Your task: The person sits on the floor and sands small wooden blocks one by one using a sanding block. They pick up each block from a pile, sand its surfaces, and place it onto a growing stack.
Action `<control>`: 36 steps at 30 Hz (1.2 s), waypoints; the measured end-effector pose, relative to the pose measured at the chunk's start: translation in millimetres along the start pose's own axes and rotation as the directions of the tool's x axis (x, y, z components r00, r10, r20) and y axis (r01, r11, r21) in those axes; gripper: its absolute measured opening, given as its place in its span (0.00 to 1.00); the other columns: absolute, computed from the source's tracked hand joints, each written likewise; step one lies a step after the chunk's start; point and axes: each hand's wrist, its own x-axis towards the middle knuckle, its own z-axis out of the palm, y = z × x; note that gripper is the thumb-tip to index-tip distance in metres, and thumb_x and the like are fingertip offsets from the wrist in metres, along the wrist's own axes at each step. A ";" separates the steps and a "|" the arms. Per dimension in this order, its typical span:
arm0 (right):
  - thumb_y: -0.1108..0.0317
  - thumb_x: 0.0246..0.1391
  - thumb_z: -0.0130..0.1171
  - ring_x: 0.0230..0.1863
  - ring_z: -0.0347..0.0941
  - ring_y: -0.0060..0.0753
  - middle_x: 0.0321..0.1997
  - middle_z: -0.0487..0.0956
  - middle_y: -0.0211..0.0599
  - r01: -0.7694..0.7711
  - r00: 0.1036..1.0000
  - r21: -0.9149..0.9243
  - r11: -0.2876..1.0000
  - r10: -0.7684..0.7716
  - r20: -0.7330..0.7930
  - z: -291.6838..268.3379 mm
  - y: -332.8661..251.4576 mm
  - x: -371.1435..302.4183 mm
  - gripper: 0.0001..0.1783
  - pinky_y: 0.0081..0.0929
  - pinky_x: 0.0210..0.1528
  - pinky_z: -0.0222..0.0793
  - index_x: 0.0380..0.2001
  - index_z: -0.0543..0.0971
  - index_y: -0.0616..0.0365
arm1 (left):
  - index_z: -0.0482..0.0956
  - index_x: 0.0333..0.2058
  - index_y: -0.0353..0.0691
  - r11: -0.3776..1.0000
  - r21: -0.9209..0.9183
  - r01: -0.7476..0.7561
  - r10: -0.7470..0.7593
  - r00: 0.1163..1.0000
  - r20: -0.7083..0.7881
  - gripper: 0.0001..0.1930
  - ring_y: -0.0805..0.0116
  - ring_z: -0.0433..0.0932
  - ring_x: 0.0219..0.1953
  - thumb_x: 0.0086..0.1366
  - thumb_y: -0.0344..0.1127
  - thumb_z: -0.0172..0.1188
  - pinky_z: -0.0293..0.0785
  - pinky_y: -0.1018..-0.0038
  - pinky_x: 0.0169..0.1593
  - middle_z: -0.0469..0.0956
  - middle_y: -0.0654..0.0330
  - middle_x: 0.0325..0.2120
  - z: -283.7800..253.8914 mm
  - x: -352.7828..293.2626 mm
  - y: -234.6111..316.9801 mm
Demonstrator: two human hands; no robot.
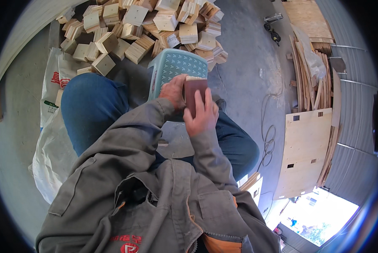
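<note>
Both my hands hold a small block with a reddish-brown face (194,89) over a light blue plastic stool (176,66). My left hand (173,92) grips the block's left side. My right hand (202,114) wraps its lower and right side, fingers laid flat on the brown face. A pale wood edge shows along the block's top. I am seated, with my blue-trousered knees (90,105) on either side of the stool.
A big heap of pale wooden blocks (146,25) lies beyond the stool. White sacks (54,143) lie at my left. Plywood sheets (305,154) and stacked boards (311,80) stand at the right, with a cable (268,135) on the concrete floor.
</note>
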 end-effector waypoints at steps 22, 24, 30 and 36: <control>0.61 0.52 0.70 0.66 0.67 0.60 0.78 0.64 0.52 -0.039 0.999 -0.057 0.998 0.037 -0.037 24.0 6.2 63.1 0.39 0.54 0.69 0.63 0.70 0.74 0.48 | 0.62 0.69 0.45 1.000 0.021 -0.012 0.013 0.999 -0.042 0.50 0.43 0.74 0.64 0.51 0.49 0.80 0.71 0.52 0.64 0.73 0.46 0.62 1.6 -1.8 -1.4; 0.62 0.52 0.69 0.65 0.67 0.62 0.78 0.62 0.56 0.008 1.000 -0.056 0.998 -0.007 0.024 7.9 -2.8 19.0 0.40 0.54 0.68 0.63 0.70 0.74 0.50 | 0.63 0.68 0.45 1.000 0.013 -0.029 0.029 0.998 -0.059 0.46 0.43 0.74 0.64 0.54 0.48 0.77 0.72 0.52 0.64 0.74 0.46 0.62 6.2 0.1 -8.7; 0.64 0.49 0.70 0.65 0.67 0.60 0.80 0.61 0.52 0.040 0.999 0.047 0.998 -0.040 0.003 -8.7 -6.8 -43.5 0.40 0.55 0.66 0.64 0.69 0.76 0.46 | 0.64 0.67 0.44 1.000 -0.003 -0.025 0.025 0.999 -0.028 0.40 0.45 0.74 0.63 0.59 0.44 0.72 0.70 0.51 0.64 0.74 0.47 0.61 0.0 -3.7 0.5; 0.63 0.51 0.68 0.66 0.68 0.60 0.77 0.66 0.49 0.001 0.998 -0.016 1.000 -0.002 -0.065 18.8 11.7 40.2 0.37 0.57 0.67 0.64 0.67 0.77 0.45 | 0.63 0.68 0.44 1.000 0.013 -0.021 0.022 0.997 -0.069 0.47 0.41 0.76 0.62 0.52 0.47 0.79 0.73 0.51 0.64 0.75 0.44 0.60 -1.6 -4.8 0.6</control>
